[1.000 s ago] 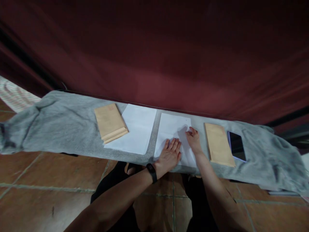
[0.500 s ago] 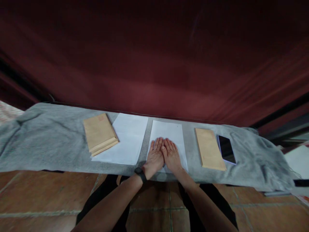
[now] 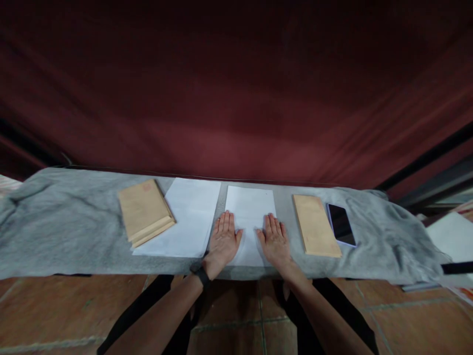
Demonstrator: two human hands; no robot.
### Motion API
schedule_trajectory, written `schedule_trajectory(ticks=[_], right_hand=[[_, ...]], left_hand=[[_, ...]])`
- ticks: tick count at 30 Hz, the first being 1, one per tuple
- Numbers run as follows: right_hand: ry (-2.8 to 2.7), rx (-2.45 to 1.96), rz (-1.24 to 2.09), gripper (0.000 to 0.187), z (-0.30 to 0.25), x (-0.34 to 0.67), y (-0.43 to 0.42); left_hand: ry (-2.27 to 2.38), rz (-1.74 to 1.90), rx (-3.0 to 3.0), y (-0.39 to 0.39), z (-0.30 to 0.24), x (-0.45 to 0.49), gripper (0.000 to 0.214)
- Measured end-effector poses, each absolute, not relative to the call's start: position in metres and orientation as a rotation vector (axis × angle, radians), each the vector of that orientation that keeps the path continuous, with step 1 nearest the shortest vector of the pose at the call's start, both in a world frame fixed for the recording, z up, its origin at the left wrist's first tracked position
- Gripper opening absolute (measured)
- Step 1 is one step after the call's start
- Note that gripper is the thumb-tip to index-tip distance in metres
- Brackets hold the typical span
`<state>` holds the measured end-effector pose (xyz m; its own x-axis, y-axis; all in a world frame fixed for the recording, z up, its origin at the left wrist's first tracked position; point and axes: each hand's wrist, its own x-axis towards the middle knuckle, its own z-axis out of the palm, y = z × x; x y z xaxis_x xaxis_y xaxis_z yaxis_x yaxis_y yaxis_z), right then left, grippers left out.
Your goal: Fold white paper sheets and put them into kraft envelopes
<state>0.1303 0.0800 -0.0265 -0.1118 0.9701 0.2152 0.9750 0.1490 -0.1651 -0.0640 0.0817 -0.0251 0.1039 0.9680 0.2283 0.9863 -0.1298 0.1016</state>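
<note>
Left hand: while its palm lies flat on the left edge of the middle paper (image 3: 249, 202), the left hand (image 3: 223, 241) keeps its four fingers nearly together, its thumb held out inward.
Right hand: the right hand (image 3: 275, 244) lies palm down on the paper's right edge, fingers slightly spread, thumb pointing inward, pinching nothing.
Middle paper: white, flat on the grey cloth (image 3: 74, 222), between and under both hands; one sheet or several, I cannot tell.
Left paper: the white left paper (image 3: 192, 217) lies just beside it, partly under a stack of brown envelopes (image 3: 142, 209).
Right side: a brown packet (image 3: 317, 224) lies near the right hand, with a phone (image 3: 341, 224) just beyond.
Left wrist: a black band (image 3: 200, 276).
</note>
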Motion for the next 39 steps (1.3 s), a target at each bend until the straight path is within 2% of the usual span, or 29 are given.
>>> schedule_trajectory(ticks=[6,12,21,31,39], right_hand=[[-2.149,-1.964,-0.031,0.065,-0.03,0.141,0.079],[-2.171,-1.972,-0.01,0.06,-0.021,0.14,0.087],[-2.308,-1.677,0.251,0.057,-0.011,0.116,0.12],[-2.302,-1.692,0.077,0.052,-0.022,0.109,0.137],[-2.176,-1.809,-0.001,0.056,-0.028,0.109,0.152]], left_hand=[[-2.044,-0.367,-2.243,0.08,-0.023,-0.064,0.068],[-1.803,-0.527,-2.422,0.089,-0.017,-0.043,0.062],[-1.789,-0.332,-2.589,0.113,-0.014,-0.007,0.057],[-1.964,-0.302,-2.428,0.137,-0.017,-0.035,0.057],[-2.044,-0.28,-2.278,0.145,-0.015,-0.047,0.06]])
